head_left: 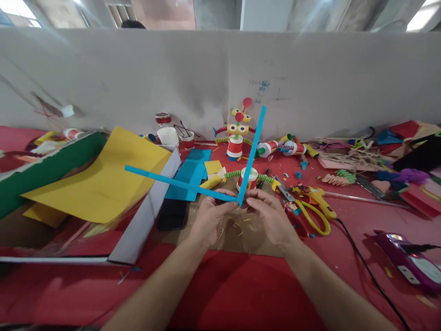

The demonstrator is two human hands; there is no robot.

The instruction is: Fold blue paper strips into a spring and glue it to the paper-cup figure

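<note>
Two blue paper strips (253, 151) meet end to end at a corner, forming an L shape in the air over a piece of brown cardboard (255, 239). One strip points up and away; the other stretches to the left. My left hand (210, 218) pinches the strips near the corner from the left. My right hand (268, 214) is closed at the same corner from the right, its fingertips touching the strips. Just beyond my hands stands a red and white paper cup figure (248, 177) with green spiral paper arms, partly hidden by the upright strip.
At the left stands a box (144, 211) with yellow paper (103, 179) across it. Blue sheets (191, 174) and a dark phone (171, 215) lie beside it. Yellow-handled scissors (315, 218), a glue gun (322, 200) and a purple power strip (408, 259) are rightward. A finished-looking figure (235, 145) stands behind.
</note>
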